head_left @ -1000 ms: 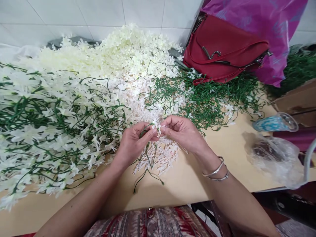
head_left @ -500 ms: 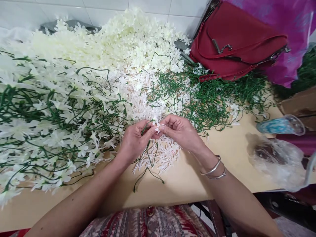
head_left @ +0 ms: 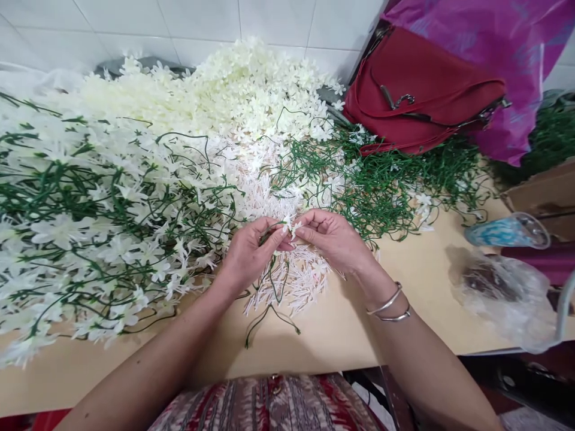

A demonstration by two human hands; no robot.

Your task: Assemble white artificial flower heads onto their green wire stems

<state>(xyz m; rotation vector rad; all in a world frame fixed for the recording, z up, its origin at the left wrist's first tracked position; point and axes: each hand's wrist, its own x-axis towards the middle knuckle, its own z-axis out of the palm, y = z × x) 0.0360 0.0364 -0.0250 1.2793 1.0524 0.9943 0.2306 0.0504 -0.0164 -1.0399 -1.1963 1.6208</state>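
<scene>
My left hand [head_left: 254, 248] pinches a green artificial flower stem whose lower branches hang below the fingers. At the fingertips sits a small white artificial flower [head_left: 291, 226], and my right hand [head_left: 330, 239] pinches it from the other side. Both hands nearly touch over a heap of thin white stamens [head_left: 303, 287]. To the left lies a thick pile of white flowers on green stems [head_left: 148, 233]. Behind the hands is a mound of loose cream petals [head_left: 251, 84]. Bare green stems [head_left: 381, 197] are heaped right of the hands.
A red handbag [head_left: 426, 90] leans by a purple plastic sheet [head_left: 521, 72] at the back right. On the table's right side are a tipped plastic cup [head_left: 507, 230], a clear plastic bag [head_left: 507, 293] and a cardboard box [head_left: 543, 191]. A white tiled wall [head_left: 202, 21] stands behind.
The view has tilted up slightly, so more wall shows. Both hands stay together at the white flower, with only a slight shift of the fingers.
</scene>
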